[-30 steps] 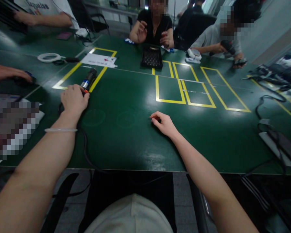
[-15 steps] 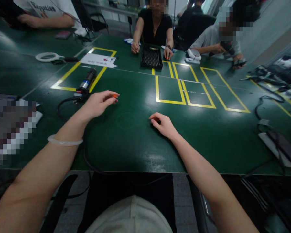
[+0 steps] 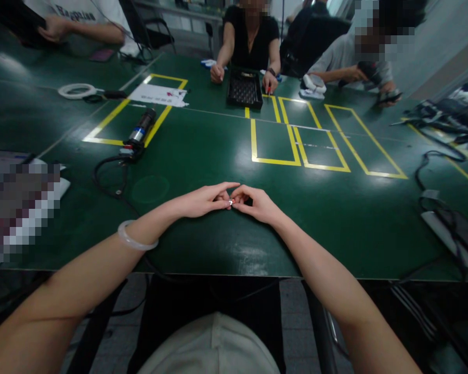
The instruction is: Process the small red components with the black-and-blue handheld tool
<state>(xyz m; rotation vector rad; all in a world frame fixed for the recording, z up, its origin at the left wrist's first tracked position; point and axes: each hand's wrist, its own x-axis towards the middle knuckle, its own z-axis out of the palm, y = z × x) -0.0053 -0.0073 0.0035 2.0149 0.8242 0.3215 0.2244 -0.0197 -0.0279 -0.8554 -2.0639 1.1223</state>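
Note:
In front of me, my left hand (image 3: 203, 201) and my right hand (image 3: 257, 203) meet over the table. Between their fingertips is a small orange and silver piece (image 3: 231, 201), too small for me to name its kind. My left thumb pinches it from the left while the index finger stretches out above. The right thumb and fingers close on it from the other side, and they cover much of it. A pale bangle (image 3: 134, 236) circles my left wrist.
The green table (image 3: 203, 156) carries yellow tape outlines (image 3: 276, 162). Left lie a black cylindrical device (image 3: 142, 127) with a cable, a white sheet (image 3: 156, 95) and a white ring (image 3: 77, 91). Across, a person sits by a black tray (image 3: 244, 92). Cables (image 3: 423, 171) run at the right.
My left hand has moved right and toward me, carrying the small orange piece to my right hand. My right hand's fingers have closed on it; that hand has hardly shifted.

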